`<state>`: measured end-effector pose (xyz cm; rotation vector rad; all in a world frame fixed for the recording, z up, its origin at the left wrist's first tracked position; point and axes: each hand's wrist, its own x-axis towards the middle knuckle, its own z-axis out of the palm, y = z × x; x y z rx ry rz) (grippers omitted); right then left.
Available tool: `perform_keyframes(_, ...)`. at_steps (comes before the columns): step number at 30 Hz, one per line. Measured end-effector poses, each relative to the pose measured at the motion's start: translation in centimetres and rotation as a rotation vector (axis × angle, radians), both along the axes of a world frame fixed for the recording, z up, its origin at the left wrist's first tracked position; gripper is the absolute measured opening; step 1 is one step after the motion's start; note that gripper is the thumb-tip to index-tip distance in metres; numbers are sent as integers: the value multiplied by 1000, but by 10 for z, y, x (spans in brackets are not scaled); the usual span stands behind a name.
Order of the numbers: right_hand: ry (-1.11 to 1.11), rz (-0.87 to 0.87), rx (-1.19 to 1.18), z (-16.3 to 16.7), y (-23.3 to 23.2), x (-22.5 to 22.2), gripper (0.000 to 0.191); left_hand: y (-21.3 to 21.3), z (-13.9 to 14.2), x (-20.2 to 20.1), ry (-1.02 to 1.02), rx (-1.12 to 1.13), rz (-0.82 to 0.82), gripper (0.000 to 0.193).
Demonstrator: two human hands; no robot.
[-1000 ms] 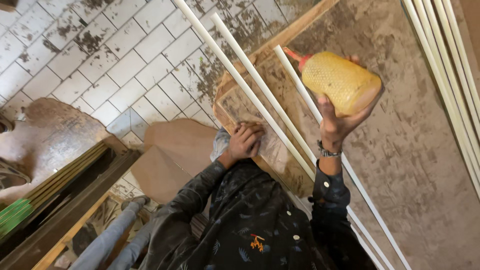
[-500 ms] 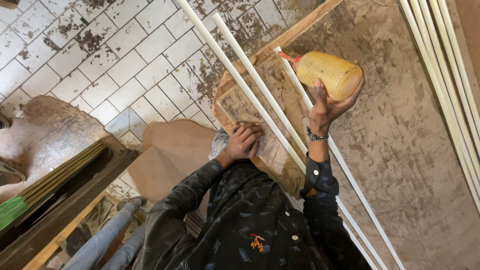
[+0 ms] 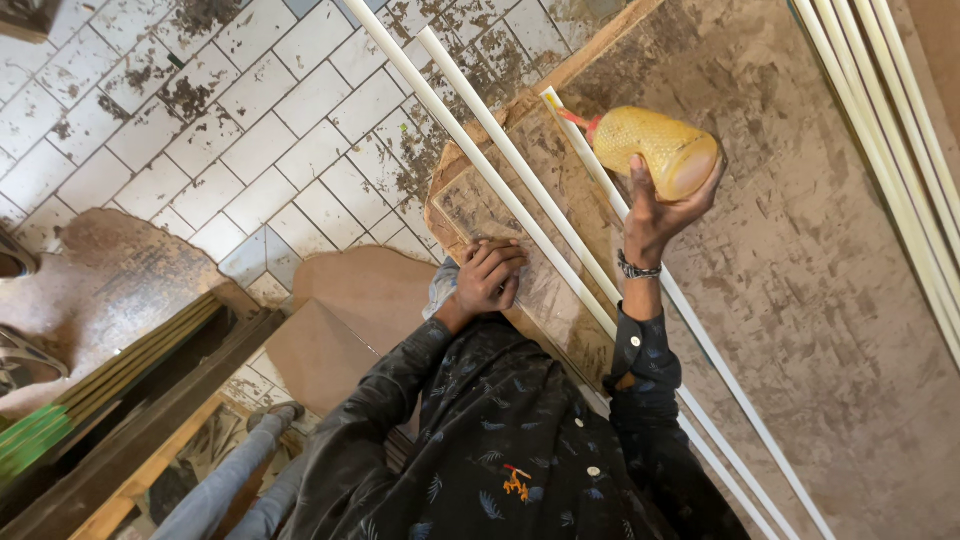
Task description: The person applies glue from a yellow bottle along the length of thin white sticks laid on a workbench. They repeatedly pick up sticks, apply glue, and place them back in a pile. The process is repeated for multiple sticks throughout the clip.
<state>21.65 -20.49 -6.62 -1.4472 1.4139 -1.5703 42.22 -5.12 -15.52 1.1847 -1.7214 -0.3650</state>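
Note:
My right hand (image 3: 655, 215) is raised over a brown board and grips a yellow squeeze bottle (image 3: 655, 150) by its base. The bottle lies on its side, its red nozzle pointing left at the top end of a thin white strip (image 3: 600, 190). My left hand (image 3: 490, 275) is curled, knuckles down, on a smaller worn wooden panel (image 3: 470, 205) by its near edge, with a bit of pale cloth under the wrist. Two more long white strips (image 3: 480, 155) run diagonally across that panel between my hands.
A large stained brown board (image 3: 820, 280) fills the right side, with several white strips (image 3: 880, 130) along its far edge. White tiled floor (image 3: 230, 130) lies to the left. Brown curved-edged boards (image 3: 350, 320), a wooden frame (image 3: 150, 400) and green strips (image 3: 30, 445) sit lower left.
My right hand has moved the yellow bottle left and closer to the panel, tipping its nozzle toward the top of the white strip. My left hand stays on the panel.

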Motion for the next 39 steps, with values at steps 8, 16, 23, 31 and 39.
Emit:
perform_keyframes(8, -32, -150, -22, -6, 61, -51, 76, -1, 8, 0, -16, 2, 28, 25)
perform_keyframes(16, 79, -381, -52, -7, 138, -91, 71, -7, 42, -10, 148, 189, 51, 14)
perform_keyframes(23, 59, -647, 0, -9, 240, -148, 68, -44, 62, -125, -309, 196, -409, 48)
perform_keyframes(31, -17, -981, -76, -26, 378, -250, 68, 0, 10, -263, -625, -9, -695, 58)
perform_keyframes(39, 68, -1014, -64, -31, 490, -372, 67, 22, 17, -294, -712, -17, -440, 13)
